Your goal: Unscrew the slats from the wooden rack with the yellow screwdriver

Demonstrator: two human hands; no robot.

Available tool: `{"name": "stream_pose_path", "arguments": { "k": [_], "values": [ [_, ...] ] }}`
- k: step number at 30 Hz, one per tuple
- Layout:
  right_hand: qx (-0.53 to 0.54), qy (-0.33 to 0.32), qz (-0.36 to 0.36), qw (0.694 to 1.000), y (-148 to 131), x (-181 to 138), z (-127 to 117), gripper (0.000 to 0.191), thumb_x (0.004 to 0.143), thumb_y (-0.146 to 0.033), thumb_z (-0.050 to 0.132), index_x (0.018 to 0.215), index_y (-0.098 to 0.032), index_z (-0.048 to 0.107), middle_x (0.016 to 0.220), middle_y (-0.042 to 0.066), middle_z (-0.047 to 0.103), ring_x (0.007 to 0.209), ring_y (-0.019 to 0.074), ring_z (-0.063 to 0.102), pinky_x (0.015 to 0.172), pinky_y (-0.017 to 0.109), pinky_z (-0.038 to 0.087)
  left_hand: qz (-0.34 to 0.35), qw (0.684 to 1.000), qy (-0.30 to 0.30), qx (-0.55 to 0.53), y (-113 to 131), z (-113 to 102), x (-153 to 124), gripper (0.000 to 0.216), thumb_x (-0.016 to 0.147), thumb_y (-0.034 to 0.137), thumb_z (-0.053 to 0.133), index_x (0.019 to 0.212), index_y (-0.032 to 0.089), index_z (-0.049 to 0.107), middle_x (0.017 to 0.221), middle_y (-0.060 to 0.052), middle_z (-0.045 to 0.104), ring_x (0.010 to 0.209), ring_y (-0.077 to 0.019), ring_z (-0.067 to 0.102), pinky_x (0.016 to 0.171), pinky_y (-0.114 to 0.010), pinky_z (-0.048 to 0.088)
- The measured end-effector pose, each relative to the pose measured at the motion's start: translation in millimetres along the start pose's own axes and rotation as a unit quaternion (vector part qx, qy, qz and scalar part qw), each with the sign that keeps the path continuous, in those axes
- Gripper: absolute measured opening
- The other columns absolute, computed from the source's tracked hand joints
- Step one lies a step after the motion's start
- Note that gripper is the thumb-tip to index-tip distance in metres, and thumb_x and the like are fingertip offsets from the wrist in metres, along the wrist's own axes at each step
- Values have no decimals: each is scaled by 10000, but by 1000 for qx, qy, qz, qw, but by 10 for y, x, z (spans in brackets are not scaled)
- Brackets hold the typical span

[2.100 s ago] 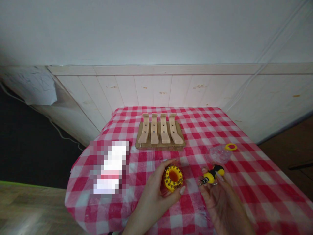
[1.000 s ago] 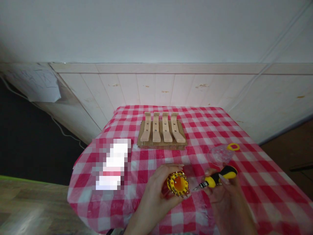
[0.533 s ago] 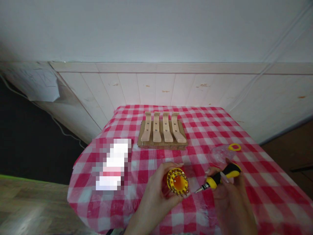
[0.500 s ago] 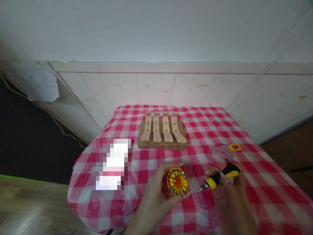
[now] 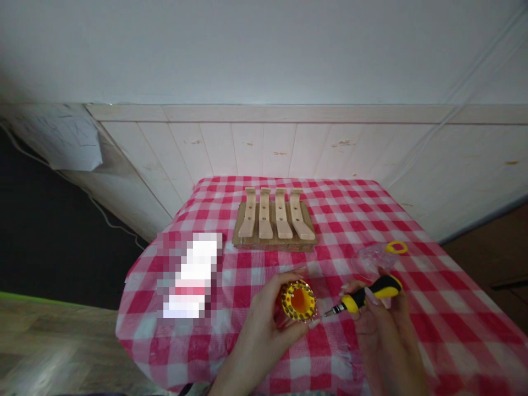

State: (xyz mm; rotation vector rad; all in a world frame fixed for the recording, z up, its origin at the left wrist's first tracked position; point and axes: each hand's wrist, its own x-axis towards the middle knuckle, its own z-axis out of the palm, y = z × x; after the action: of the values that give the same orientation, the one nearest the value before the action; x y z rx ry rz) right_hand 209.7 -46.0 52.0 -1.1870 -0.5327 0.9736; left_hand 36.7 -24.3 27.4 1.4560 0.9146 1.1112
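My left hand is wrapped round a yellow round bit holder, its open top facing me. Rings of small metal bits circle its orange hollow middle. In my right hand lies a black and yellow screwdriver, fingers closed about the handle. Its metal tip points left and down, just right of the holder and close to my left fingertips; whether they touch I cannot tell. Beyond the right hand, a clear plastic piece rests on the cloth beside a yellow ring.
Several wooden hooks with screws in them are set on a cardboard slab at mid-table. A blurred-out white and red item lies to the left. A red and white checked cloth covers the table, which meets a panelled wall.
The screwdriver in my right hand has shifted slightly left, bringing its tip nearer the bit holder. My left hand has tilted the holder a little.
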Motion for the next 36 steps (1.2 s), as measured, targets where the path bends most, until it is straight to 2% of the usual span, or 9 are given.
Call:
{"name": "stream_pose_path", "arguments": {
  "k": [4,13,18,25,33,36],
  "values": [
    [6,-3,-1,1000,0,-6,24,437,735,-402,798,1097,-301,575,935,-24,720,856,191,686,722,304,541,7,1000,4,-4,14,1,10,490,833,179,770,1242,310,535,1256,-37,600,1172,-253,577,1007,-423,459],
    [1,1,-4,1000,26,-6,-12,469,745,-376,775,1161,-310,568,1006,-6,724,902,200,684,724,308,534,28,999,-8,35,7,-7,-28,495,835,147,761,1243,318,538,1311,-39,588,1200,-259,558,1018,-421,449],
    [1,4,-4,1000,15,-17,20,530,749,-323,762,1229,-322,536,995,-11,731,901,205,688,717,309,534,45,998,-16,48,53,-5,-5,430,847,185,764,1211,283,556,1285,-64,599,1178,-273,568,987,-418,471],
    [4,-12,-3,1000,14,-19,34,538,767,-352,765,1243,-356,515,982,-22,725,895,197,686,708,297,540,57,997,-21,55,87,0,14,398,854,199,758,1194,278,565,1299,-72,601,1193,-283,564,986,-427,477],
    [8,-3,-5,1000,19,-5,51,592,735,-355,795,1259,-330,520,923,-16,726,853,207,701,695,312,560,25,999,-13,36,50,-4,9,457,835,190,768,1226,278,550,1304,-79,593,1200,-287,564,993,-445,482],
    [14,-7,-1,1000,31,-2,45,529,733,-359,801,1199,-328,552,902,-30,722,822,185,703,660,276,560,11,1000,-11,17,42,6,-1,485,841,202,768,1255,295,534,1323,-70,576,1200,-274,567,993,-440,485]
  ]
}}
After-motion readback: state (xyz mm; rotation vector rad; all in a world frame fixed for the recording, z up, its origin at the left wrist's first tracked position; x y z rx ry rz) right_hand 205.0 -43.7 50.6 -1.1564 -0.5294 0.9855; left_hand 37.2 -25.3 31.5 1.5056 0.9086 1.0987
